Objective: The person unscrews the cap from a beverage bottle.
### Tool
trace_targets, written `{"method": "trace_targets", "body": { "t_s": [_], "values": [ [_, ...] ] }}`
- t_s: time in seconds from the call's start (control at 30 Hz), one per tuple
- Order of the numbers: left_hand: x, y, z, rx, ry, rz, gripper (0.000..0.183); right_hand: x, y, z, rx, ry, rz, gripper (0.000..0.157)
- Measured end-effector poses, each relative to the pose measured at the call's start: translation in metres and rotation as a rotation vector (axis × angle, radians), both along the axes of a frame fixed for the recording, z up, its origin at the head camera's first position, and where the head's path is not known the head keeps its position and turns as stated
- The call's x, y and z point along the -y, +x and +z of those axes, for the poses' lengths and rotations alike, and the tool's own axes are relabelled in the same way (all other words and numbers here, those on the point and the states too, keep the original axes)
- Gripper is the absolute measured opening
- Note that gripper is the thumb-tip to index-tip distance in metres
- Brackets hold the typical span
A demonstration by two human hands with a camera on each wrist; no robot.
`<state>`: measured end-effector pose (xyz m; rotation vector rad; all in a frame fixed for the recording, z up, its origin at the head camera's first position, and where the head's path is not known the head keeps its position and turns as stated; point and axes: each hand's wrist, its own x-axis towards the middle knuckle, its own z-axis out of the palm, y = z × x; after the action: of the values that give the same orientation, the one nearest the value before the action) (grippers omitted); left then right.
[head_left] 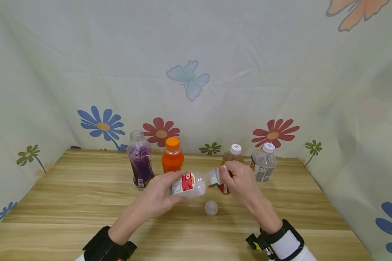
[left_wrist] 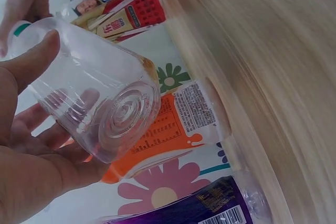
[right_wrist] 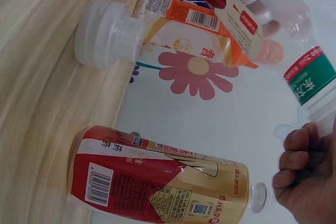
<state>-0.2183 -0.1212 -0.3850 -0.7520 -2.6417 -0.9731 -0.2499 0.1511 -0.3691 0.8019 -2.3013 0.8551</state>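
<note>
My left hand (head_left: 158,192) holds a clear plastic bottle (head_left: 197,185) tilted on its side, thumb along one face and fingers on the other. The bottle's label (head_left: 187,182) is red and white, and its base shows in the left wrist view. At its neck end is a green-and-red band (right_wrist: 310,74) with a translucent ribbed part beyond it. My right hand (head_left: 243,181) grips that end with thumb and curled fingers. Below, on the table, stands a small translucent stepped cap (head_left: 211,208).
Behind the hands stand an uncapped purple-labelled bottle (head_left: 141,159), an orange bottle (head_left: 172,156), a red-and-gold bottle (right_wrist: 163,174) and a clear bottle with a white cap (head_left: 262,162). The wooden table (head_left: 85,195) meets a flower-print curtain (head_left: 196,43).
</note>
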Motion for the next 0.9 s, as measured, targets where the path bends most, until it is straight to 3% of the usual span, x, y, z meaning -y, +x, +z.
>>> {"method": "trace_targets", "body": {
  "t_s": [0.23,0.53,0.9],
  "values": [
    [0.0,-0.001,-0.002,0.031,-0.024,0.008,0.072,0.0,0.001,0.002,0.161,0.036,0.003,0.033],
    [-0.001,-0.001,-0.002,0.077,-0.041,0.032,0.076,0.0,0.009,0.006,0.312,-0.079,-0.058,0.034],
    [-0.001,-0.002,-0.002,0.058,-0.033,0.05,0.08,0.0,0.013,0.012,0.394,-0.13,-0.052,0.037]
  ]
}}
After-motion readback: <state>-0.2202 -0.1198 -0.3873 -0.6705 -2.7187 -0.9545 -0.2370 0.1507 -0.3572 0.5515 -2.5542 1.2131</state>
